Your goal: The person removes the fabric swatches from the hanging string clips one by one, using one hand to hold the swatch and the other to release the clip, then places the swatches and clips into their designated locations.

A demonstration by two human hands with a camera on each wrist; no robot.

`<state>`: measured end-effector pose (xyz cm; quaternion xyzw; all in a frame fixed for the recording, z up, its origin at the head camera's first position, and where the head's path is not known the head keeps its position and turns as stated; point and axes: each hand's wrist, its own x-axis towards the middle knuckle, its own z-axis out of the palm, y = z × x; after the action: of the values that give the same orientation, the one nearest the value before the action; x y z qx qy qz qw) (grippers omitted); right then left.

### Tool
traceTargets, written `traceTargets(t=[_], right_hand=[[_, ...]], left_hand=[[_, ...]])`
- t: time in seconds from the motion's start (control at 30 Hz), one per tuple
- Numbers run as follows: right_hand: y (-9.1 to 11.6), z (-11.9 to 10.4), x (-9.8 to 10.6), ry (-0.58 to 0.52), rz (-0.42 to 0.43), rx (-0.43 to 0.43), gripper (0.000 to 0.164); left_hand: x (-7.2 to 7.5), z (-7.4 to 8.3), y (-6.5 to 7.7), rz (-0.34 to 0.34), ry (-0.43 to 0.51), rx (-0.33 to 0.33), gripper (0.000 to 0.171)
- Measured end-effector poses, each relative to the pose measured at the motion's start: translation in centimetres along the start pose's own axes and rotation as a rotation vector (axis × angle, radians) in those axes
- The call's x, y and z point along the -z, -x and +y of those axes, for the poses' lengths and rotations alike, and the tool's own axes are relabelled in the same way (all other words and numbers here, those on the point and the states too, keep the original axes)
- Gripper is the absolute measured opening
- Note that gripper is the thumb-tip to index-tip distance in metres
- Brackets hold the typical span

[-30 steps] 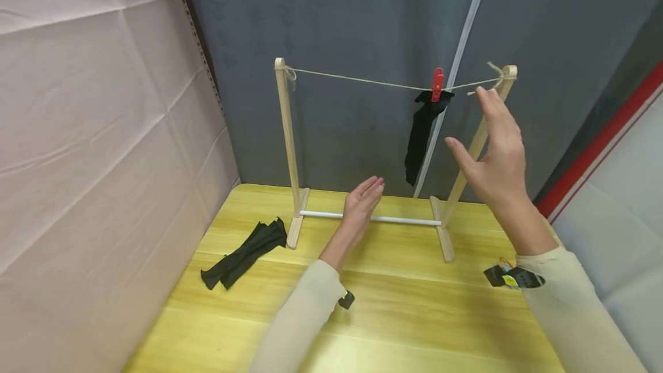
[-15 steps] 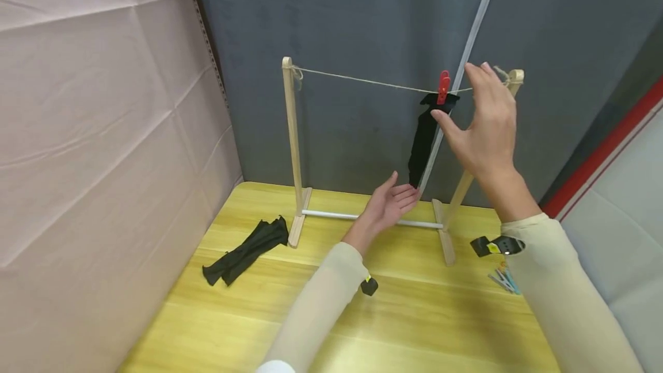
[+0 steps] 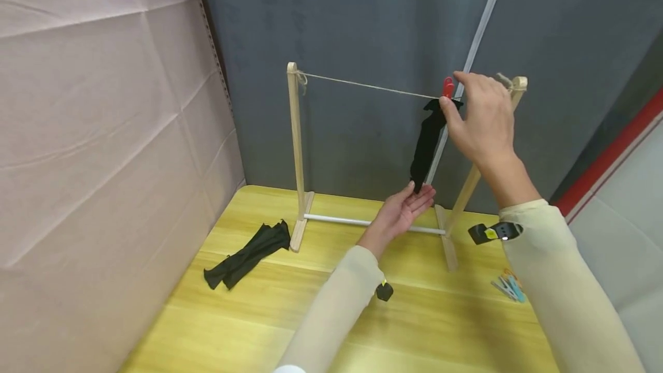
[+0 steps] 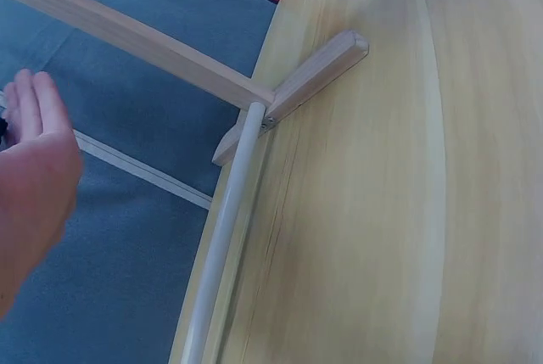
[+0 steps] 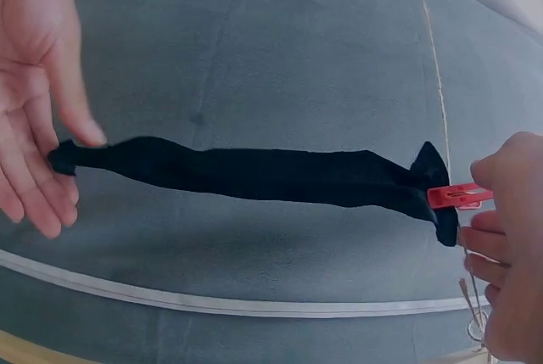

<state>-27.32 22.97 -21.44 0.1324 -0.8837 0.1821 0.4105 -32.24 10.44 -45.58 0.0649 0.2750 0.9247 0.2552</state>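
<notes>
A thin black sock [image 3: 427, 143] hangs from a string line [image 3: 362, 82], held there by a red clothespin [image 3: 448, 88]. My right hand [image 3: 481, 117] has its thumb and forefinger at the clothespin's handle end; in the right wrist view, the clothespin [image 5: 458, 196] runs in between the thumb and the curled fingers. Below, my left hand [image 3: 401, 212] is palm up with straight fingers, thumb raised, the sock's lower tip lying at the fingers. The right wrist view shows the sock [image 5: 271, 176] lengthwise between both hands.
The line spans two wooden posts [image 3: 296, 143] joined by a white rod [image 3: 336, 220] on a yellow wood-grain table [image 3: 414, 327]. Another black sock pair or bundle [image 3: 248, 255] lies at left. Several loose clothespins [image 3: 510, 286] lie at right. A grey curtain [image 3: 362, 22] hangs behind.
My right hand has moved left to the red clothespin, its thumb and forefinger drawing closer together. The left hand has moved right and turned palm up under the sock's lower end.
</notes>
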Motion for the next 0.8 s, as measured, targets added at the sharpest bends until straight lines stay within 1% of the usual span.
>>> traceTargets(t=[0.1,0.27,0.4,0.5,0.63,0.73,0.8], right_hand=[[-0.8,-0.1,0.6,0.016,-0.05,-0.014,0.049],[-2.1,-0.4,1.7,0.057,-0.156,-0.024,0.046],[-2.5,-0.6,1.9,0.044,-0.197,-0.045,0.041],[-2.4,-0.9,1.9,0.022,-0.199,-0.07,0.037],[-2.3,-1.1,2.0,-0.038,-0.18,-0.127,0.035],[-2.2,-1.2,2.1,-0.096,-0.137,-0.165,0.034],[-2.2,-1.2,2.2,-0.119,-0.103,-0.176,0.032]], left_hand=[[-0.1,-0.1,-0.4,0.004,0.0,-0.02,0.021],[0.0,-0.3,-0.7,0.033,0.002,0.0,0.014],[0.0,-0.5,-0.9,0.063,0.007,-0.012,0.017],[0.1,-0.5,-1.0,0.065,0.008,-0.018,0.019],[0.2,-0.5,-1.1,0.057,0.001,-0.021,0.02],[0.1,-0.4,-1.0,0.046,-0.02,-0.041,0.018],[0.0,-0.4,-1.0,0.034,-0.039,-0.056,0.017]])
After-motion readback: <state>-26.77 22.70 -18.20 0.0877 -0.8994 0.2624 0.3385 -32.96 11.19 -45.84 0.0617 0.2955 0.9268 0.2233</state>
